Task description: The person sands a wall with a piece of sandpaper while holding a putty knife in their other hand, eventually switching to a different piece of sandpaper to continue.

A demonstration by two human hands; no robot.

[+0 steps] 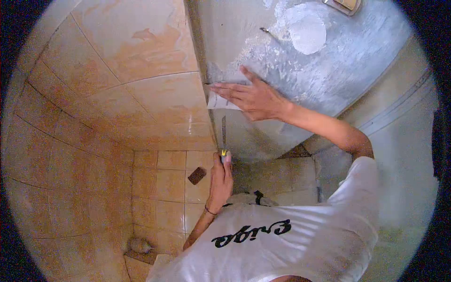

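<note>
My left hand (221, 181) is closed around the grey-and-yellow handle of a utility knife (224, 153), below the right hand. Its long, narrow dark blade points up along the edge where the tiles meet the grey wall. My right hand (258, 101) lies against the wall, fingers pointing left and one digit spread upward. Beneath its fingers is a white sheet (217, 101) with dark marks, pressed at that same edge. The palm side is hidden.
Orange-beige tiles (159, 98) cover the left side. The grey wall (225, 42) bears rough patches and a round white patch (307, 30). A flat tool (345, 5) is partly in view at the top right. A small dark brown block (197, 176) lies on the tiles below.
</note>
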